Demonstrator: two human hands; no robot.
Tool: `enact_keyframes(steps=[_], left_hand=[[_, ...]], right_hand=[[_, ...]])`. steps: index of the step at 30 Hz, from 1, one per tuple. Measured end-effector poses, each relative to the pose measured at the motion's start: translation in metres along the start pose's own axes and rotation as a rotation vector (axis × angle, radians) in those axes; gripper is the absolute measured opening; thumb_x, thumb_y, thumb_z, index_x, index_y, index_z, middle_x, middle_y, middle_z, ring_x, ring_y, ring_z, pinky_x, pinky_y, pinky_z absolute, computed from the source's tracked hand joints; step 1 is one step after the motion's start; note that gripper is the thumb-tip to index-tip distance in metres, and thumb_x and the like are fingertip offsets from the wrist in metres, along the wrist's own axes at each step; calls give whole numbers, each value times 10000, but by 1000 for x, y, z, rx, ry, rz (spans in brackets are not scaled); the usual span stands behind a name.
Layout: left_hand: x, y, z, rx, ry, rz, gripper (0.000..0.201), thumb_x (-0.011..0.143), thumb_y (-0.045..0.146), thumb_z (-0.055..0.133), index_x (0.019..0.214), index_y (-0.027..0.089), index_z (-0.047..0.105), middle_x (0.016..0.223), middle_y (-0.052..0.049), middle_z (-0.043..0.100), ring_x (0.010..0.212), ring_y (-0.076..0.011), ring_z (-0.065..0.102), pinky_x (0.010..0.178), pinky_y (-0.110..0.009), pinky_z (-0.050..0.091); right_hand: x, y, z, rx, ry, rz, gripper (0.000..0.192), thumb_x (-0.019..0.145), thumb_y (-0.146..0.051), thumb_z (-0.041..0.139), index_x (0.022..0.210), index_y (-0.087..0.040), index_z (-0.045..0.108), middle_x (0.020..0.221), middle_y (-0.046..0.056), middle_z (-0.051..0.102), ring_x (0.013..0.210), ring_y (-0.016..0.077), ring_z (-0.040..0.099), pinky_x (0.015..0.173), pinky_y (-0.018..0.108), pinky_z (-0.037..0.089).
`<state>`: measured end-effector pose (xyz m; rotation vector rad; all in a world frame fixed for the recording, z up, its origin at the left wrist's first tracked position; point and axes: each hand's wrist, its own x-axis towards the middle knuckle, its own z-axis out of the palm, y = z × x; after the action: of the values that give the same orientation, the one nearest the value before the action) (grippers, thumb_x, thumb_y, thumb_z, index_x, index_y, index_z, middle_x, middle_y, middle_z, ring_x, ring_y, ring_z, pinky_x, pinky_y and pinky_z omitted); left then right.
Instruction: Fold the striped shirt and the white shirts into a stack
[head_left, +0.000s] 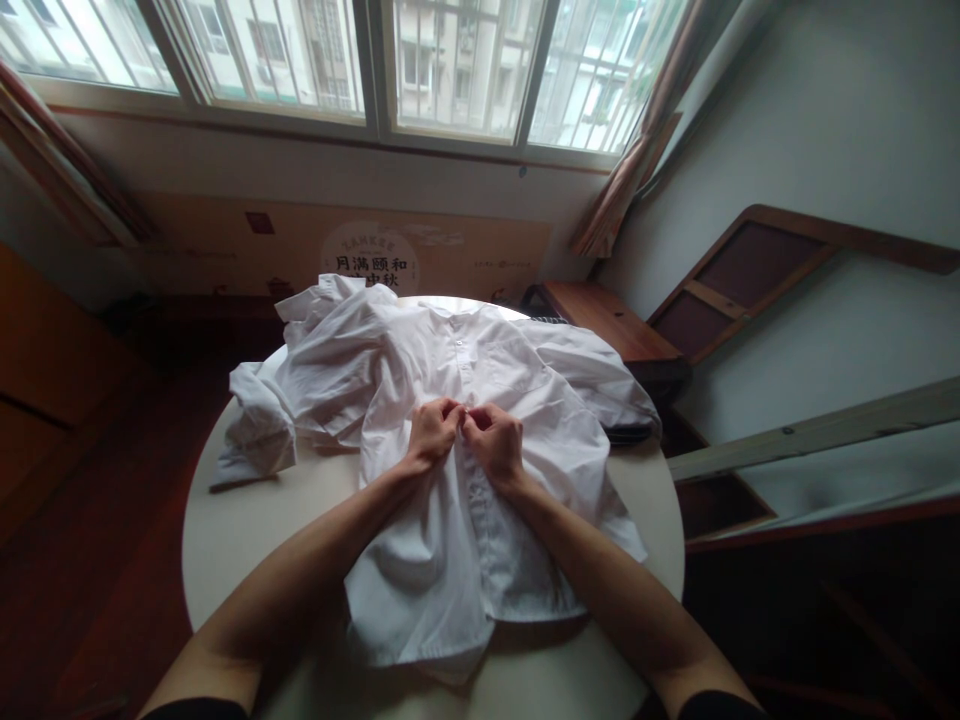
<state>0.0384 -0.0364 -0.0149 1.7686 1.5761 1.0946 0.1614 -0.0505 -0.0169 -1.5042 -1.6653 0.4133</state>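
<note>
A white button-up shirt (420,380) lies spread front-up on a round pale table (225,540), its collar toward the window and its hem hanging near me. My left hand (431,432) and my right hand (495,440) meet at the shirt's front placket, about mid-chest. Both pinch the fabric edges with closed fingers, fingertips almost touching. A small white button (459,343) shows higher on the placket. The left sleeve is bunched at the table's left edge.
A cardboard box with printed characters (367,262) stands behind the table under the window. A wooden bench or shelf (607,325) is at the right rear, with slanted wooden framed panels (750,270) against the right wall. Dark reddish floor lies to the left.
</note>
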Motion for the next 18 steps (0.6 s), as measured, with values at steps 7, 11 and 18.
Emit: enact_keyframes(steps=[7,11,18], left_hand=[[-4,0,0,69,-5,98,187,838,253,514,829,159,676,810,-55,681,765,-169,600,741,-273,438],[5,-8,4,-219,-109,-10,187,808,279,529,782,143,655,729,-28,667,668,-142,588,626,-233,440],[6,-10,4,-25,-73,30,200,819,258,496,719,153,633,692,-22,642,646,-136,562,624,-244,418]], right_hand=[[14,-3,-12,-8,-121,55,155,737,-295,577,666,-186,661,630,26,669,612,161,609,655,268,446],[24,10,-9,510,-301,258,145,654,-306,614,620,-165,617,540,6,619,506,137,566,541,255,458],[21,15,-2,800,-319,410,190,565,-298,724,607,-149,613,517,-18,590,468,92,508,479,218,425]])
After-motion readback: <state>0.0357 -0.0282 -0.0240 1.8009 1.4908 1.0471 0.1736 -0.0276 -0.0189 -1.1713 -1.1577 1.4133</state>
